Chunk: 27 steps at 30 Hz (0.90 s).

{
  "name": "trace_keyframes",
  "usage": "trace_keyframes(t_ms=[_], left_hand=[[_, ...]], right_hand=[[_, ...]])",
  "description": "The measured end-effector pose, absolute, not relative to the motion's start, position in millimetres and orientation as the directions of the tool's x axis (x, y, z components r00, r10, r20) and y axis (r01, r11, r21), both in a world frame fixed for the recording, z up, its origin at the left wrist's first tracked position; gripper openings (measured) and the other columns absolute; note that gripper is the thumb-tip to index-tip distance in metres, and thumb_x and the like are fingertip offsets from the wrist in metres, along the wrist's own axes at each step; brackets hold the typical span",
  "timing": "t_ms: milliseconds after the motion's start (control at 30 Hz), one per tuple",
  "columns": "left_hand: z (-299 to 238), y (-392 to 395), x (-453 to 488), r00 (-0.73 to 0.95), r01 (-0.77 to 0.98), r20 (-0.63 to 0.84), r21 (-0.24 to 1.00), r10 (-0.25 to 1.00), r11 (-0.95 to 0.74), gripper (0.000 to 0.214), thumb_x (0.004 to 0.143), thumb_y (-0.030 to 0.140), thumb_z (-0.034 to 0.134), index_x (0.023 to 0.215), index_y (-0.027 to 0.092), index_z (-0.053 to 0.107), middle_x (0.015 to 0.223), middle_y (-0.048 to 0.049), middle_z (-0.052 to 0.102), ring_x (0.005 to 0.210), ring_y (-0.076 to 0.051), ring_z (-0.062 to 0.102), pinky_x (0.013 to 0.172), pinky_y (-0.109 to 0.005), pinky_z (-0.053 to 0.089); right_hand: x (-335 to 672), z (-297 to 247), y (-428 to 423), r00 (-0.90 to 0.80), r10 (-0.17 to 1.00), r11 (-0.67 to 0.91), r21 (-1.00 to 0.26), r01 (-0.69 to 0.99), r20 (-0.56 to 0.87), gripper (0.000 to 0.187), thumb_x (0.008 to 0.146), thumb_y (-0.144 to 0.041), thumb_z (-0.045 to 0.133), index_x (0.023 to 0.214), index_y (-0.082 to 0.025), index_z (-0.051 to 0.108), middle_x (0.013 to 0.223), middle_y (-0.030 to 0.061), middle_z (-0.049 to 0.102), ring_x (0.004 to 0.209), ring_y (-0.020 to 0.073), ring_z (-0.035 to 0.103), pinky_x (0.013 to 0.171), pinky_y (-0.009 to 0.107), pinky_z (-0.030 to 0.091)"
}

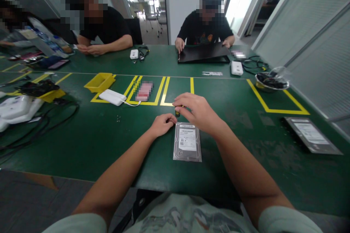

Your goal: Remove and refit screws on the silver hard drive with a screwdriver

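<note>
Disk drive (187, 142), a flat silver-grey metal rectangle with a white printed label (187, 138), lies face up on the dark green tabletop (109, 153), just on the near side of the grip. It looks rigid and fairly dense for its size, with smooth metal that may slide a little; its long side edges seem the best place to take hold, and knocks are best avoided, since such a mechanism is likely fragile. The right hand (198, 111) grasps a small dark-and-yellow screwdriver-like tool (177, 113) between thumb and curled fingers, at the drive's far left corner; the tool's tip cannot be made out. Its stubby handle should be light and stiff, easy to roll between the fingertips. The right wrist arches over that end, palm turned down and inward, forearm slanting back to the right. Left of the grip, the left hand (163, 125) lies low, fingers curled toward the same corner; whether they pinch anything cannot be told. Its forearm runs back to the left, apart from the drive.
</note>
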<state>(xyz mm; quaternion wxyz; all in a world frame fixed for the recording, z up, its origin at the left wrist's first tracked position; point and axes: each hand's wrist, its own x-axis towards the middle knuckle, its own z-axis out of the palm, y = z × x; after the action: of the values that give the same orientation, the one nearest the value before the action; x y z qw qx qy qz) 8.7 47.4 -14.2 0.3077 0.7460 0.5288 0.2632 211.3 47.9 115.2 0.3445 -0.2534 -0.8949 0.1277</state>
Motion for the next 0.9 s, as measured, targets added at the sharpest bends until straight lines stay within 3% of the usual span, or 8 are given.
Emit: trace_keyframes(t_ms=[300,600,900], left_hand=[[-9.5,46.6,20.5,0.164,0.732,0.046,0.664,0.985,-0.153,0.012,0.078,0.021,0.054,0.078,0.021,0.066,0.076,0.0022,0.070,0.073,-0.018,0.061,0.072,-0.031,0.044],[-4.3,42.0,14.0,0.276,0.706,0.065,0.663,0.959,-0.248,0.018,0.074,0.016,0.052,0.084,0.021,0.066,0.083,0.0033,0.072,0.078,-0.016,0.064,0.075,-0.029,0.045],[-5.6,42.1,15.8,0.265,0.740,0.084,0.621,0.961,-0.258,0.014,0.076,0.018,0.053,0.083,0.022,0.065,0.082,0.0019,0.072,0.078,-0.018,0.063,0.075,-0.031,0.044]], right_hand=[[211.8,114.5,47.0,-0.602,0.566,0.824,-0.403,0.398,0.563,0.016,0.094,-0.021,0.058,0.100,-0.015,0.072,0.098,0.0083,0.062,0.092,0.0172,0.060,0.084,0.033,0.048],[215.9,115.8,50.4,-0.592,0.593,0.805,-0.415,0.424,0.545,0.014,0.093,-0.018,0.059,0.098,-0.014,0.071,0.096,0.0074,0.061,0.091,0.0166,0.059,0.082,0.031,0.046],[215.1,116.2,49.3,-0.586,0.603,0.798,-0.416,0.436,0.541,0.012,0.093,-0.019,0.058,0.096,-0.016,0.070,0.093,0.0067,0.061,0.089,0.0169,0.059,0.081,0.031,0.047]])
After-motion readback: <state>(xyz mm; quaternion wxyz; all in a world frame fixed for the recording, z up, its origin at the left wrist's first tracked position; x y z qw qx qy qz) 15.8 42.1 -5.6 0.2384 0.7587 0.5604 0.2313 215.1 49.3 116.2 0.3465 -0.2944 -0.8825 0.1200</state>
